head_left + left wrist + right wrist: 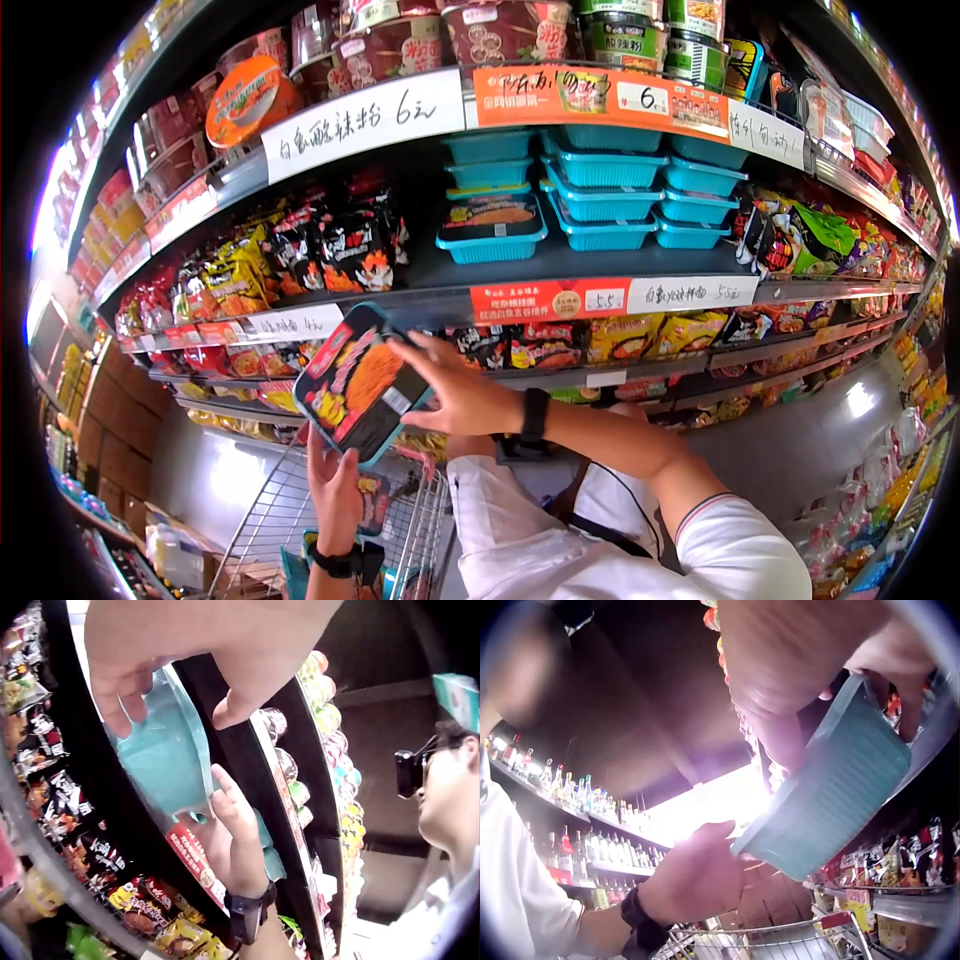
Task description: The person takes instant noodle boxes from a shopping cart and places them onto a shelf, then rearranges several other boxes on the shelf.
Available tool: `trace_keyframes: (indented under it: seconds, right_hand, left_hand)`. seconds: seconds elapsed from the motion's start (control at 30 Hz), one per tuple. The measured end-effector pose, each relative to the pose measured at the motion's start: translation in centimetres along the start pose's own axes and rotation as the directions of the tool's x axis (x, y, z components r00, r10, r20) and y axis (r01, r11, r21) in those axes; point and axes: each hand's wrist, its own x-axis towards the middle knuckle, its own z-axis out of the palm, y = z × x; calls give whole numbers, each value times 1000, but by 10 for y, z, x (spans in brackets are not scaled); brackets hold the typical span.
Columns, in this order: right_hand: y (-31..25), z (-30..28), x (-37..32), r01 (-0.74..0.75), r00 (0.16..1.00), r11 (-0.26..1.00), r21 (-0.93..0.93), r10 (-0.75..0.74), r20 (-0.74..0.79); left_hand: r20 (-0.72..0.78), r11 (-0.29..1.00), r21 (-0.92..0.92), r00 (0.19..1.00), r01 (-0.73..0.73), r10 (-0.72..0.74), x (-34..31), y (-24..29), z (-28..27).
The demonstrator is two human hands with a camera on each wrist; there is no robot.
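A teal tray with a black lid picturing orange noodles [362, 385] is tilted above the cart. My right hand [460, 390] grips its right side, thumb near the lower edge and fingers over the lid. At the tray's lower left end is my left hand [335, 490], its fingers extended and partly hidden. The left wrist view shows the tray's teal underside [169, 750] between my left hand [195, 645] and my right hand [236, 840]. In the right wrist view, my right hand [802, 667] holds the ribbed tray [832, 795], and my left hand [697, 877] meets its lower end.
A wire shopping cart [255, 510] stands below, with packages inside. Ahead, the shelf holds stacked teal trays [492, 228] between bagged noodles [360, 240] and more bags at the right. Tubs [510, 35] line the shelf above. Bottles [566, 859] stand on shelves behind.
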Motion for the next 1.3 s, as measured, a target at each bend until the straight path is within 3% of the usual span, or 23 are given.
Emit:
trace_keyframes:
  seconds: [0.13, 0.27, 0.33, 0.4, 0.47, 0.53, 0.57, 0.6, 0.67, 0.7, 0.8, 0.87, 0.93, 1.03, 1.13, 1.23, 1.3]
  right_hand:
    - [2, -52, -5, -59, 988, 998, 14, 60, -145]
    - [18, -96, 4, -44, 923, 993, -112, -2, -386]
    - [26, -112, 7, -28, 892, 987, -157, -47, -449]
    - [49, -121, 14, 11, 859, 996, -88, -54, -510]
    - [56, -132, 18, -12, 837, 998, -59, -22, -546]
    - [72, -144, 16, -106, 823, 972, -209, -32, -567]
    - [78, -148, 14, -140, 830, 978, -156, 30, -557]
    - [95, -146, 14, -47, 804, 997, -69, -3, -595]
    - [109, -144, 14, -49, 743, 998, 39, 63, -666]
    - [105, -141, 16, 29, 670, 993, 111, 63, -740]
    - [115, -140, 15, -8, 632, 993, 115, 94, -769]
    - [117, -144, 15, -18, 651, 999, 38, 41, -758]
    - [115, -145, 15, -9, 694, 1000, 20, 21, -720]
    - [110, -147, 13, -80, 721, 997, -23, 42, -692]
    - [111, -146, 14, -108, 725, 993, -55, 41, -687]
    - [114, -146, 14, -169, 728, 980, -104, 53, -683]
    - [116, -145, 14, -226, 751, 942, -249, 6, -660]
  left_hand:
    - [120, 972, 129, 976, -198, 183, 43, 13, 50]
    - [299, 917, 2, 875, -399, 380, 92, 15, 102]
    - [281, 884, 49, 856, -464, 434, 114, 10, 128]
    - [292, 859, 47, 830, -509, 476, 144, -3, 144]
    - [351, 900, 10, 844, -436, 405, 161, -3, 162]
    - [373, 927, -108, 850, -359, 373, 183, -19, 174]
    - [329, 923, -152, 862, -354, 385, 196, -34, 178]
    - [284, 917, -195, 875, -347, 392, 208, -49, 180]
    - [231, 913, -213, 890, -349, 394, 216, -57, 188]
    - [232, 910, -186, 884, -371, 407, 226, -69, 187]
    - [330, 879, -51, 823, -474, 463, 237, -87, 186]
    - [387, 678, 311, 741, -665, 549, 229, -76, 192]
    - [434, 520, 420, 668, -744, 604, 228, -72, 195]
    - [463, 488, 442, 657, -753, 595, 226, -66, 202]
    - [435, 584, 483, 758, -652, 486, 226, -63, 209]
    - [409, 600, 534, 803, -595, 433, 229, -60, 215]
    - [450, 462, 588, 743, -664, 496, 230, -60, 218]
